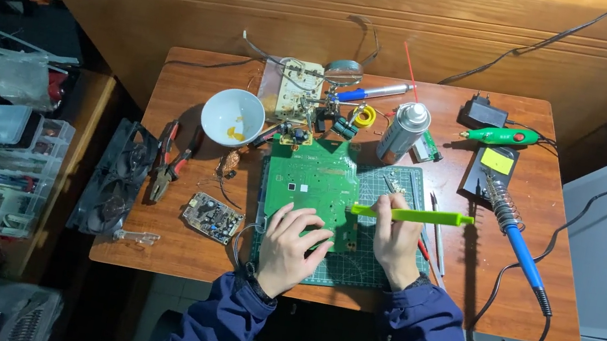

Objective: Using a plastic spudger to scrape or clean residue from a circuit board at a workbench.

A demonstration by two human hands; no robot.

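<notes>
At the near edge of the wooden surface (167, 250), the person's left hand (289, 246) lies flat on the lower part of a large green circuit board (309, 184), fingers spread apart and pressing down. The board rests on a dark green cutting mat (376, 277), near the centre of the surface, and the hand hides its lower corner. The right hand (397, 240) has its fingers clamped on a long lime-green plastic tool (415, 214), which lies across the board's right edge; the tool's working tip sits against the board, too small to make out in detail. Both forearms are in dark blue sleeves, cut off by the lower frame.

Behind the board stand a white bowl (233, 116) with yellow residue, a grey spray can (403, 132), a magnifier on a stand (343, 73) and a small cluster of parts that cannot be told apart. To the right lie a blue-handled soldering iron (518, 239) in its coil holder and a green rotary tool (502, 135). To the left lie red-handled pliers (166, 164), a small circuit board (212, 218) and a black fan (115, 178) overhanging the surface's edge. A clear parts organiser (11, 175) stands further left, its contents illegible.
</notes>
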